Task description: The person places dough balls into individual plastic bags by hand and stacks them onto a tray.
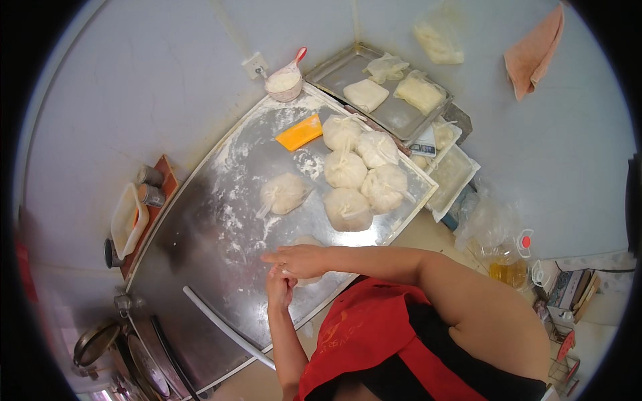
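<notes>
My right hand [303,261] reaches in from the right, its fingers lying across the fingers of my left hand [281,290]. The two hands touch above the near part of a floured metal worktop [225,285]. My left hand's fingers look curled; whether anything small is between the hands cannot be made out. A pale dough ball [307,241] lies under my right hand and wrist, mostly hidden. Beyond it sits a dough ball in a tied plastic bag [285,193]. Several more bagged dough balls [346,169] are grouped to the right, beside a yellow plastic scraper [300,132].
A flour scoop with a red handle [284,82] stands at the far corner. Behind the bags is a metal tray [341,72] with wrapped dough. A white hose [225,328] crosses the near left worktop. A shelf with cans [150,195] is at left, oil bottles [509,273] at right.
</notes>
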A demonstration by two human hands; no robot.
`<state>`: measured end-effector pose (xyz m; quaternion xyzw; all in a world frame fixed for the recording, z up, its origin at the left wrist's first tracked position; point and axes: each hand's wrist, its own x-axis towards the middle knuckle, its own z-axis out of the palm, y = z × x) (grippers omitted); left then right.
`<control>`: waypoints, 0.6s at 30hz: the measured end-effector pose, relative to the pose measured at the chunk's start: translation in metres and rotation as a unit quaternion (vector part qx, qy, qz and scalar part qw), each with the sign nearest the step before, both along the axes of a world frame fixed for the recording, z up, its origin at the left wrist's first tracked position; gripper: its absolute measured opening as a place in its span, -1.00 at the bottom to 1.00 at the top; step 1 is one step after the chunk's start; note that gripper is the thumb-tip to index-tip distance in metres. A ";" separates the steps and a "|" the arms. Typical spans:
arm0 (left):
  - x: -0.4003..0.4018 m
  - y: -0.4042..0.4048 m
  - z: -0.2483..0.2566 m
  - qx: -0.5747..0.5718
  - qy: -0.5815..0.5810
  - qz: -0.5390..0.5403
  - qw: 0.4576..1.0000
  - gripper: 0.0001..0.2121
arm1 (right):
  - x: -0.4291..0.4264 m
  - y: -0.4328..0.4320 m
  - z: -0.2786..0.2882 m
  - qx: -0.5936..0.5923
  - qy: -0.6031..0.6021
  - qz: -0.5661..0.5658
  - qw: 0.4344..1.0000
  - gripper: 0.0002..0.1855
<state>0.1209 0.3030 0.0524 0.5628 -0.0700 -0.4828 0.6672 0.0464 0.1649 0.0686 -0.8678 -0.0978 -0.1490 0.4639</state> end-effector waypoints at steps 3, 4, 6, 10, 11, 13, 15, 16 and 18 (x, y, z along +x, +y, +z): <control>0.005 0.006 -0.017 -0.074 0.110 0.095 0.987 -0.85 | -0.016 -0.011 0.014 0.063 0.119 -0.020 0.991 -0.63; 0.012 0.010 -0.035 -0.064 0.135 0.114 0.982 -0.83 | -0.021 -0.022 -0.022 0.022 0.064 -0.057 0.996 -0.64; 0.031 0.054 -0.075 -0.038 0.178 0.194 0.964 -0.80 | -0.034 -0.020 -0.067 -0.027 0.087 -0.099 0.991 -0.71; 0.011 0.045 -0.064 0.010 0.059 0.169 0.984 -0.77 | -0.044 -0.040 -0.085 0.208 0.227 -0.106 0.945 -0.66; 0.010 0.046 -0.057 0.038 0.029 0.165 0.985 -0.77 | -0.042 -0.041 -0.087 0.257 0.213 -0.083 0.939 -0.62; 0.017 0.045 -0.041 0.080 -0.038 0.155 0.984 -0.78 | -0.033 -0.029 -0.040 0.188 0.238 -0.128 0.944 -0.53; 0.017 0.041 -0.030 0.071 -0.087 0.119 0.986 -0.78 | -0.028 -0.037 -0.036 0.068 0.298 -0.120 0.945 -0.52; 0.016 0.040 -0.025 0.066 -0.110 0.096 0.987 -0.77 | -0.023 -0.036 -0.034 0.181 0.324 -0.074 0.926 -0.54; 0.010 0.038 -0.015 0.066 -0.154 0.083 0.982 -0.76 | -0.014 -0.021 -0.039 0.347 0.349 -0.060 0.868 -0.58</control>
